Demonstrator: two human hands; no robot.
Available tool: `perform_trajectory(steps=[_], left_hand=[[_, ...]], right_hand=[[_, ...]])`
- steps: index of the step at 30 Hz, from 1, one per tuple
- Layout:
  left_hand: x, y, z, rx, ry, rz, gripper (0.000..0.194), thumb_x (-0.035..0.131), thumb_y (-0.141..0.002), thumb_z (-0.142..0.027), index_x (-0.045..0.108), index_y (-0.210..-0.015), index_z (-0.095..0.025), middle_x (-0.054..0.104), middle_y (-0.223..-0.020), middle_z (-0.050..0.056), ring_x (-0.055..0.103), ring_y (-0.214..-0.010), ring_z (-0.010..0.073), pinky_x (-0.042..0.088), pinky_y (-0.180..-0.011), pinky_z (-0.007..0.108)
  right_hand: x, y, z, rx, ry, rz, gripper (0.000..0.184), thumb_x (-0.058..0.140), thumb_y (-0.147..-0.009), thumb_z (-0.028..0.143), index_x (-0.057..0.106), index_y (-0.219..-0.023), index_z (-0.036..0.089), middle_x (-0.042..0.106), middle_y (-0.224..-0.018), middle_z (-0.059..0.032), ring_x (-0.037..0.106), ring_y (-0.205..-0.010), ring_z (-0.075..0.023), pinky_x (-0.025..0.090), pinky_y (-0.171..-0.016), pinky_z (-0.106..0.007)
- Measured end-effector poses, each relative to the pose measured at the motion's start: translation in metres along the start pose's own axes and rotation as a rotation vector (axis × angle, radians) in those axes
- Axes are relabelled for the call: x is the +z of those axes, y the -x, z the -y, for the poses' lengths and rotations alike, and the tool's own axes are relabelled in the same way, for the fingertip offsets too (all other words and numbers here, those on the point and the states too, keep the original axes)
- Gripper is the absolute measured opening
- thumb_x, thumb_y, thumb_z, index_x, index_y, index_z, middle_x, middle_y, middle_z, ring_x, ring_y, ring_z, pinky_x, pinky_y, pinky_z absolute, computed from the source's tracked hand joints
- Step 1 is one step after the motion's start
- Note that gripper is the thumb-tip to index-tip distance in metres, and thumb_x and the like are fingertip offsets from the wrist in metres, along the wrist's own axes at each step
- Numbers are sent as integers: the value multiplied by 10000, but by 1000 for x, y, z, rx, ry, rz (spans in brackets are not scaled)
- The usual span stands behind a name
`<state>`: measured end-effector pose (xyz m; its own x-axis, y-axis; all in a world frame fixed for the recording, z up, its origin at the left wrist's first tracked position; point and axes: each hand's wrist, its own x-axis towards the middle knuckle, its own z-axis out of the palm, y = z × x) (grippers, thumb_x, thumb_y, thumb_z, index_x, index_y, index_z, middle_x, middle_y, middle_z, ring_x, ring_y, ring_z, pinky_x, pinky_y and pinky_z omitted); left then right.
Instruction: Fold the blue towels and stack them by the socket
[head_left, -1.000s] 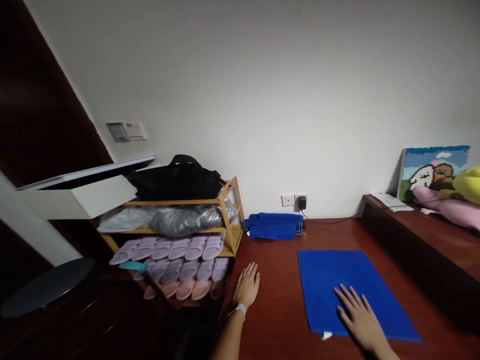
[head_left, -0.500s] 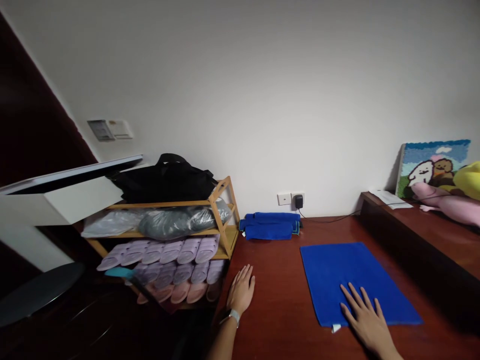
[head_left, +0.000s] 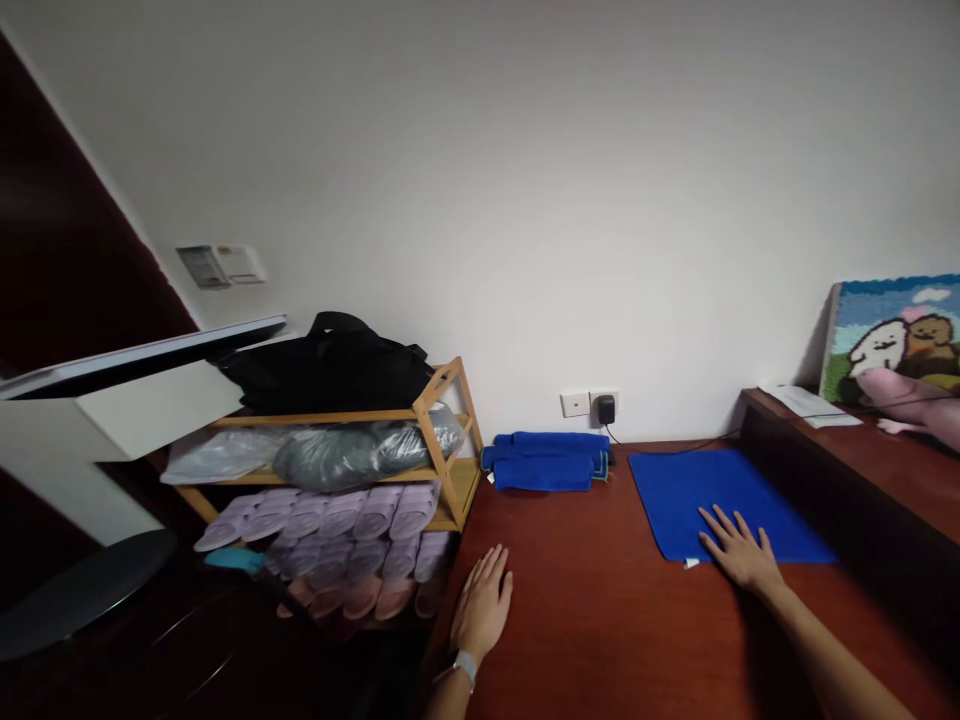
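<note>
Resting both hands open on the desk (head_left: 592, 640), the person grasps nothing: the right hand (head_left: 739, 550) lies flat, fingers spread, on the near edge of one flat blue towel (head_left: 675, 500), and the left hand (head_left: 482, 605) rests on the wood beside a shoe rack (head_left: 439, 400). One towel lies spread; what looks like two folded blue towels (head_left: 546, 462) sit stacked by the wall, apart from it.
</note>
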<state>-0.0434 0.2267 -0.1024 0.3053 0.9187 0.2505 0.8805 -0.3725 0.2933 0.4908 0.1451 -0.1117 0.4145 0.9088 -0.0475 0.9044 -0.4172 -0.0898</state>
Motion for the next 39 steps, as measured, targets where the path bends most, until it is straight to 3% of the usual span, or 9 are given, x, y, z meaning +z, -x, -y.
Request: perform_trajectory(steps=[6,15,19,21,23,26,29,33,39], left_hand=[[7,1,7,-12,7,-21,527,384,-1033,-359,543,-1526,-266,515,-1623,25,449,-1512,227,368,-1272,465],[3,4,2,-16,15,-24,526,403,-1026,-361,549,-1523,-270,529,-1612,26,464,-1502,236,380,-1267,468],[6,5,3,-16,21,-47,527,413,-1020,-358,550,-1524,-290,530,-1610,17,468,-1501,252,390,-1260,491],[7,6,3,-19,19,-47,532,416,-1017,-353,544,-1530,-295,526,-1613,16,463,-1504,256,386,-1262,500],[7,7,3,-25,14,-34,540,418,-1012,-344,537,-1536,-293,517,-1620,16,455,-1509,253,378,-1267,498],[7,9,2,-31,9,-18,549,415,-1009,-334,526,-1544,-282,505,-1629,19,445,-1516,252,374,-1270,500],[9,11,2,-26,9,-29,555,417,-1008,-333,513,-1553,-298,494,-1637,19,440,-1519,259,380,-1264,516],[13,11,3,-20,10,-21,562,410,-1013,-338,494,-1567,-300,481,-1646,19,424,-1528,263,365,-1268,529],[2,11,-1,-18,25,-67,542,377,-1030,-317,501,-1557,-287,482,-1651,28,445,-1511,252,382,-1253,489]], right_hand=[[11,-37,-9,1,-22,-56,656,239,-1009,570,264,-1647,419,246,-1747,25,214,-1600,-334,176,-1232,-650],[2,-52,-12,36,-26,25,674,246,-993,600,287,-1642,421,261,-1746,39,199,-1607,-326,168,-1246,-646],[-10,-45,43,-58,-27,-208,622,274,-999,425,523,-1548,270,445,-1663,-74,319,-1561,-322,196,-1263,-600],[-19,-38,99,-277,-89,-254,593,311,-986,351,595,-1480,187,558,-1565,-131,479,-1455,-286,294,-1247,-481],[-27,-32,163,-508,-162,-175,586,350,-969,322,593,-1477,156,598,-1523,-139,554,-1378,-254,362,-1207,-394],[-34,-30,250,-583,-195,-60,643,305,-1004,348,430,-1600,140,424,-1674,-102,388,-1527,-251,262,-1268,-391],[-31,-32,301,-527,-181,45,681,265,-1033,409,317,-1645,116,306,-1725,-95,254,-1593,-291,198,-1294,-464],[-16,-18,315,-494,-170,88,697,266,-1041,466,308,-1646,122,272,-1726,-103,203,-1607,-309,158,-1300,-523],[17,84,262,-629,-269,-19,638,316,-1051,540,372,-1625,268,340,-1695,-18,245,-1596,-283,224,-1303,-526]])
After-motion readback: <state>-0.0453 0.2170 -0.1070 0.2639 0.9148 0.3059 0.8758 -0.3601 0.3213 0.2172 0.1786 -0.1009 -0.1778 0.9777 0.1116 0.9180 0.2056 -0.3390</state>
